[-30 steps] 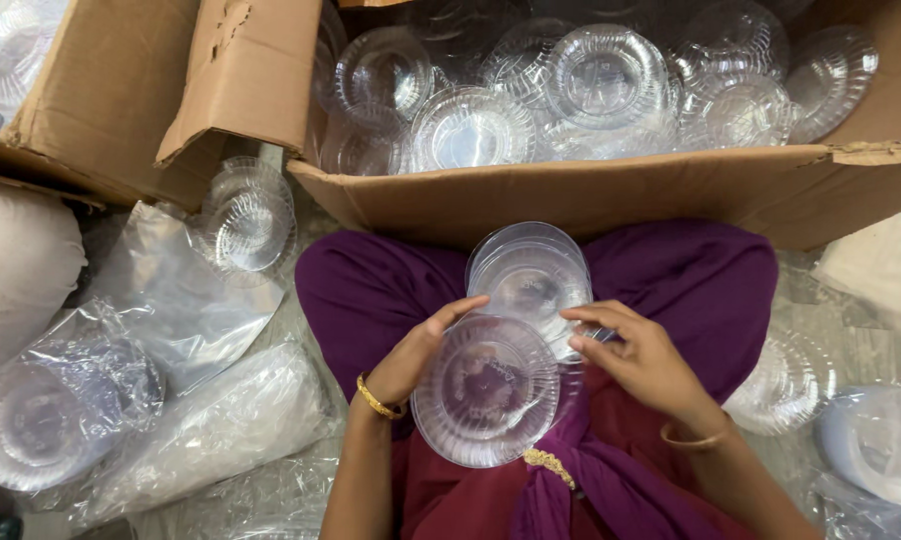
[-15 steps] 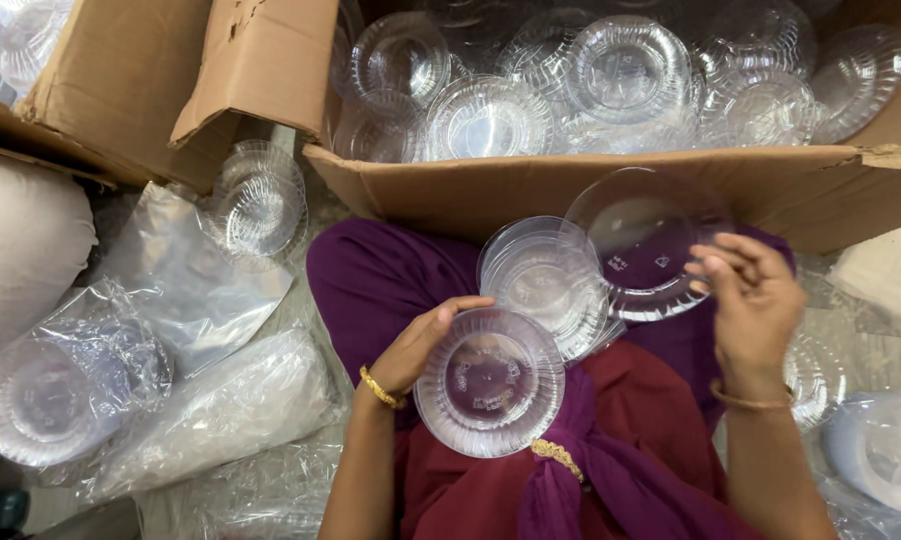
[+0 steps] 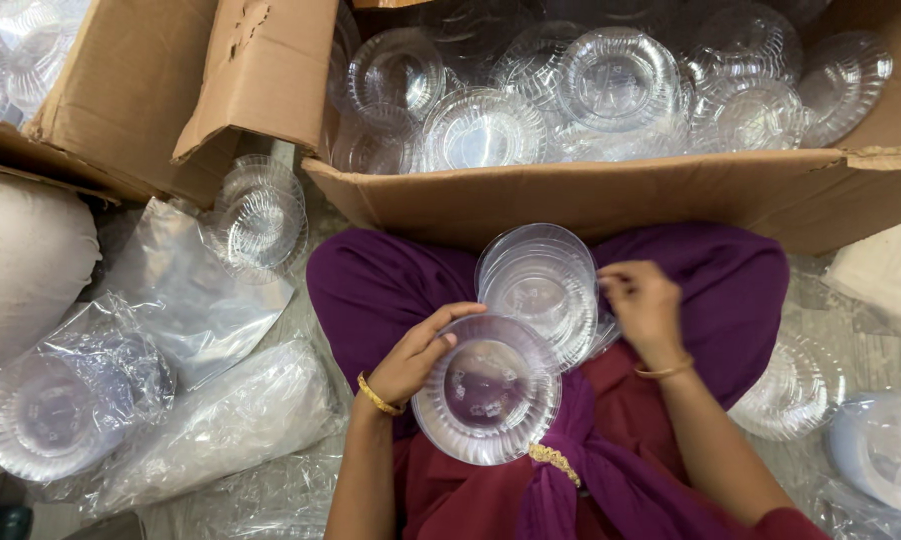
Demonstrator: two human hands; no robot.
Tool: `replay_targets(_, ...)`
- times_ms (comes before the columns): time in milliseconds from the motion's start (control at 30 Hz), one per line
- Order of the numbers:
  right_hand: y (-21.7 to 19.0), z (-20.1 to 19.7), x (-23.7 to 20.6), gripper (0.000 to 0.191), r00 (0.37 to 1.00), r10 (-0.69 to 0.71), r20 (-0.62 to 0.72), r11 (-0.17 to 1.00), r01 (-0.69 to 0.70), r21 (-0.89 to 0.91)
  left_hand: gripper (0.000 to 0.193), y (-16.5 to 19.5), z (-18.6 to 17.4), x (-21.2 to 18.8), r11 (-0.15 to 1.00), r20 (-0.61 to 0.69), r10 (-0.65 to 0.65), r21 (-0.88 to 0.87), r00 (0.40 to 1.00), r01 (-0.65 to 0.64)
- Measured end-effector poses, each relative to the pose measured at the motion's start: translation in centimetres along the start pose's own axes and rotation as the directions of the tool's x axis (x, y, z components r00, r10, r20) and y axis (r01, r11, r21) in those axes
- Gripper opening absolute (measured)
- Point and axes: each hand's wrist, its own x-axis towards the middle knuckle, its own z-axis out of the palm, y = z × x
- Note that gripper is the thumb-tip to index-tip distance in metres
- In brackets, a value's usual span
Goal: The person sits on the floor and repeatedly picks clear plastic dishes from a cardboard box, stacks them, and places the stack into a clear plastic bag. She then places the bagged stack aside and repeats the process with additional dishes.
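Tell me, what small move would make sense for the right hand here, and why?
Probably lift the top bowl off the stack of clear bowls on the lap. The right hand already touches the stack's edge, while the left hand steadies a separate clear bowl beside it.

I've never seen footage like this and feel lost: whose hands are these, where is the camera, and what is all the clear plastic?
The camera sits on a person's head and looks down at their lap. The left hand holds a clear plastic bowl by its rim. The right hand touches the edge of a stack of similar bowls resting on the purple cloth over their legs. In front stands an open cardboard box full of such bowls. Plastic bags with more bowls lie to the left.
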Motion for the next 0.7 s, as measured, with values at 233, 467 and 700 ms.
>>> replay_targets(233,-0.1,0.3,-1.0,0.051,0.992,-0.127,0.003,0.988,0.126,0.085,0.040,-0.3,0.2,0.3,0.998,0.005,-0.015,-0.053,1.000,0.015)
replay_targets(467,1.0,-2.7,-0.7,0.014,0.979,-0.029,-0.201,0.999,0.035,0.024,0.052,-0.5,0.2,-0.1,0.977,-0.039,-0.097,-0.196,0.994,0.088)
replay_targets(700,0.1,-9.3,-1.3,0.015,0.932,0.243,-0.268,0.681,0.033,0.731,0.064,-1.0,0.8,1.1,0.963,0.019,-0.087,-0.253,0.996,0.089)
